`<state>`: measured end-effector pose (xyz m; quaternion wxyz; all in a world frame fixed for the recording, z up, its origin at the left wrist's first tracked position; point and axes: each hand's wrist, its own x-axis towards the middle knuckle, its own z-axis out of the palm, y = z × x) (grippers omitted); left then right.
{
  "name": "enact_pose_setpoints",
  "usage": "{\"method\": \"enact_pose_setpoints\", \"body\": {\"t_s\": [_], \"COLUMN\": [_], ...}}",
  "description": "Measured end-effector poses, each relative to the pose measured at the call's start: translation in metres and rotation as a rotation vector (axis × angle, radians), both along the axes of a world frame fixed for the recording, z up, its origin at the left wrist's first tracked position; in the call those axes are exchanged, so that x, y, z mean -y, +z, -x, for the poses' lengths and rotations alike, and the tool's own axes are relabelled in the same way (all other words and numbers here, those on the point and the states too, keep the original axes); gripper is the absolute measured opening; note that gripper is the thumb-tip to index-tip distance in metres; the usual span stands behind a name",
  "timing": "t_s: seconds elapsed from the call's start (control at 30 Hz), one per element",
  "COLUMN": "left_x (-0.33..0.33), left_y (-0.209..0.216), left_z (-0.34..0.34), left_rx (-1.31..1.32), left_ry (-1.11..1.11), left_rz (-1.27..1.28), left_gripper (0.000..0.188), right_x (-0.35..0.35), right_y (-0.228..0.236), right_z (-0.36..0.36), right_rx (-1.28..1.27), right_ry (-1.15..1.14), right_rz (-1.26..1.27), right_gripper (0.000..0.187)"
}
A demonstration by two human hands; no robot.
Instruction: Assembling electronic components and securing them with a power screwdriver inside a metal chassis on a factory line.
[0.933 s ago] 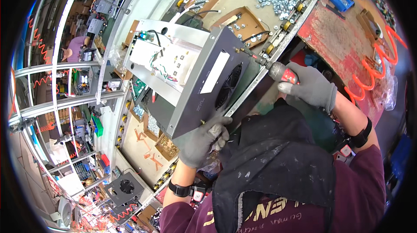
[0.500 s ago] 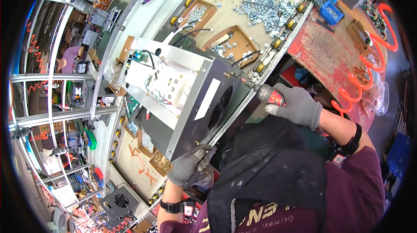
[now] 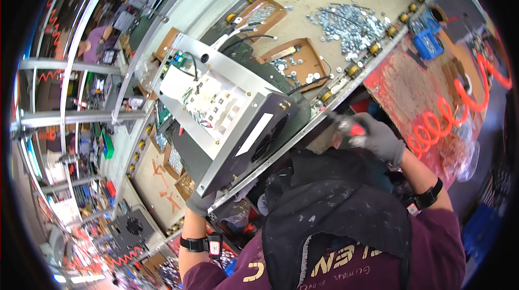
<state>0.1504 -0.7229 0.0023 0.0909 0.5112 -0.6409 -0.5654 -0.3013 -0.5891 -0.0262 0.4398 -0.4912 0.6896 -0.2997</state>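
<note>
My right hand (image 3: 380,139), in a grey glove, is closed round a grey-and-red power screwdriver (image 3: 356,129), its tip pointing left and blurred by motion. The tool is apart from the open metal case (image 3: 230,168), which lies tilted before me. Inside the case are a white sheet, wires and a green circuit board (image 3: 177,61); its dark front panel (image 3: 265,138) carries a fan grille and a blank white strip. At the near lower corner of the case is my gloved left hand (image 3: 200,203), its fingers hidden behind the panel.
Cardboard trays of screws (image 3: 300,63) and a heap of loose metal fasteners (image 3: 351,27) lie on the bench beyond. A roller rail (image 3: 354,68) runs alongside. To the right stand a worn red table (image 3: 400,73), a blue bin (image 3: 428,45) and a coiled orange hose (image 3: 432,144).
The screwdriver has drawn back from the front panel, toward me and right. My left hand has moved from the front of the panel to its lower left corner.
</note>
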Motion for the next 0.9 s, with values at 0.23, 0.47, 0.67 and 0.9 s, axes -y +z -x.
{"method": "enact_pose_setpoints", "body": {"t_s": [0.23,0.47,0.67,0.9], "left_x": [-0.017,-0.014,0.058,0.268], "left_y": [0.013,-0.004,0.003,-0.033], "left_z": [0.028,0.092,0.077,-0.02], "left_rx": [-0.302,-0.142,-0.248,0.316], "left_ry": [0.356,0.221,-0.134,0.516], "left_rz": [-0.416,-0.326,-0.327,0.665], "left_gripper": [0.023,0.033,0.032,0.029], "right_x": [-0.056,-0.021,0.076,0.056], "right_y": [-0.12,-0.154,-0.081,-0.025], "right_z": [0.189,0.262,0.042,-0.134], "right_rx": [-0.588,-1.094,-0.119,0.109], "right_ry": [-0.589,-0.415,-0.112,-0.184], "right_rz": [-0.418,-0.559,0.129,-0.061], "right_gripper": [0.06,0.063,0.05,0.042]}}
